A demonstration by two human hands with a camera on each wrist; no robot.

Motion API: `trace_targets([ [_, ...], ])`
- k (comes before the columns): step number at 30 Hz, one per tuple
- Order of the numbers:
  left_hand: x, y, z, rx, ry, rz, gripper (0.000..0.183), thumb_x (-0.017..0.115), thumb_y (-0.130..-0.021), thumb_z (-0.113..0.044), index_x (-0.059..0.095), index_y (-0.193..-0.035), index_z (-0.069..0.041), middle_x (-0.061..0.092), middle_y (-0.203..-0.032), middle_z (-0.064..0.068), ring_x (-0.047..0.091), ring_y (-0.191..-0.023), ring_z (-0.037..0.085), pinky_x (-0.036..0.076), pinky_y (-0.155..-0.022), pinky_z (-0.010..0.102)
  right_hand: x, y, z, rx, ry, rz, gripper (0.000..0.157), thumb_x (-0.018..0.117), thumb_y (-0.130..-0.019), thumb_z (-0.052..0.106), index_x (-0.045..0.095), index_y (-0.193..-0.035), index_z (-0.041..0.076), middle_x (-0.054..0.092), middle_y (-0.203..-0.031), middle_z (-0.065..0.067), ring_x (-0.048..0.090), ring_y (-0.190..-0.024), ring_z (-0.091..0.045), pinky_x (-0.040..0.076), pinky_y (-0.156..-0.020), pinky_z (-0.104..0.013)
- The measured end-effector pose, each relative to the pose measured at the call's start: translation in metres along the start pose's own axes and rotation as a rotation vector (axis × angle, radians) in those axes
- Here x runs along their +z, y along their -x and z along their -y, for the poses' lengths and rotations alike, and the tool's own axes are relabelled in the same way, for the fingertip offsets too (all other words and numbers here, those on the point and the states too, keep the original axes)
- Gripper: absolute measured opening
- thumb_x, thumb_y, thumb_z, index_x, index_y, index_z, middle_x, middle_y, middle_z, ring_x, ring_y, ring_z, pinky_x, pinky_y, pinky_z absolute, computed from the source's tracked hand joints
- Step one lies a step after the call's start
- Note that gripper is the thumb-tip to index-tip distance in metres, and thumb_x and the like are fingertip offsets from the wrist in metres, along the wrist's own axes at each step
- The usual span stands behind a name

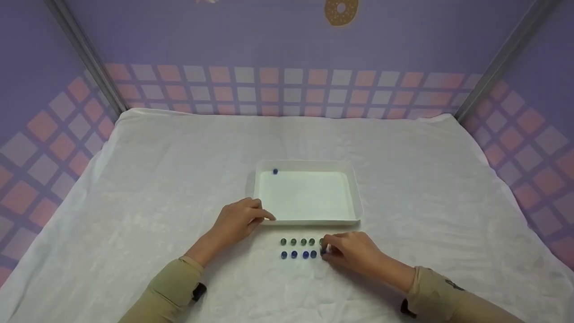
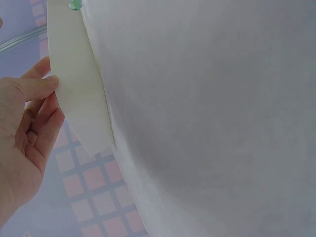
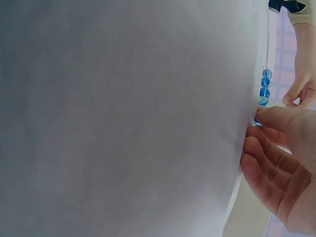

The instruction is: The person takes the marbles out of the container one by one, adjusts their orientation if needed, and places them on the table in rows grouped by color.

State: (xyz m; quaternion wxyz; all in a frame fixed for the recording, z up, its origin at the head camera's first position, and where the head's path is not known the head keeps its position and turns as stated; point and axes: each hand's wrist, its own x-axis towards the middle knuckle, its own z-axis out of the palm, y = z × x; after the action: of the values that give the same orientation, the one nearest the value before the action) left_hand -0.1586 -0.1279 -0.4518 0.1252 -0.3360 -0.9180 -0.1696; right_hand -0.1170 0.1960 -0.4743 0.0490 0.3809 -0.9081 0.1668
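A shallow white tray (image 1: 314, 222) lies on the cloth. My left hand (image 1: 240, 217) holds its near wall close to the left corner; in the left wrist view the thumb (image 2: 47, 86) and fingers pinch the tray wall (image 2: 79, 94). One blue marble (image 1: 275, 171) sits in the tray's far left corner. In front of the tray runs a row of green marbles (image 1: 293, 242), with a row of blue marbles (image 1: 294, 254) nearer me. At the right end of the rows, my right hand (image 1: 354, 251) pinches a blue marble (image 3: 257, 121), mostly hidden by the fingers.
White cloth (image 1: 179, 161) covers the table. A purple wall with pink and white squares (image 1: 269, 94) stands behind it, and similar panels rise at both sides. Grey posts (image 1: 85, 49) mark the corners.
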Motion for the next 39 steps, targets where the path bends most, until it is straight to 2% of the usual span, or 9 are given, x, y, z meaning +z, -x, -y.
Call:
trace_targets([
  [6, 0.0001, -0.0003, 0.0002, -0.003, 0.006, 0.002, 0.025, 0.070, -0.091, -0.009, 0.079, -0.099, -0.030, 0.057, -0.077, -0.005, 0.048, -0.068, 0.008, 0.034, -0.056, 0.018, -0.0006, 0.0004, -0.0006, 0.015, -0.021, -0.006, 0.010, 0.078, -0.085, 0.024, 0.071, -0.092, 0.022, 0.064, -0.067, 0.009, 0.048, -0.058, 0.004, 0.038, -0.054, -0.017],
  [15, 0.0004, 0.0000, 0.0003, 0.006, 0.006, -0.011, 0.023, 0.071, -0.090, -0.010, 0.079, -0.098, -0.030, 0.056, -0.075, -0.005, 0.044, -0.065, 0.007, 0.032, -0.055, 0.017, -0.0044, 0.0005, 0.0010, 0.073, -0.062, 0.032, 0.008, 0.077, -0.085, 0.024, 0.073, -0.092, 0.024, 0.062, -0.065, 0.011, 0.043, -0.057, 0.005, 0.037, -0.054, -0.017],
  [39, 0.0008, -0.0004, 0.0010, 0.019, 0.010, -0.019, 0.025, 0.070, -0.091, -0.007, 0.080, -0.099, -0.029, 0.055, -0.075, -0.004, 0.045, -0.066, 0.007, 0.032, -0.056, 0.018, -0.0030, 0.0012, 0.0000, 0.048, -0.043, 0.031, 0.012, 0.078, -0.085, 0.030, 0.071, -0.094, 0.025, 0.064, -0.067, 0.010, 0.048, -0.060, 0.004, 0.040, -0.056, -0.018],
])
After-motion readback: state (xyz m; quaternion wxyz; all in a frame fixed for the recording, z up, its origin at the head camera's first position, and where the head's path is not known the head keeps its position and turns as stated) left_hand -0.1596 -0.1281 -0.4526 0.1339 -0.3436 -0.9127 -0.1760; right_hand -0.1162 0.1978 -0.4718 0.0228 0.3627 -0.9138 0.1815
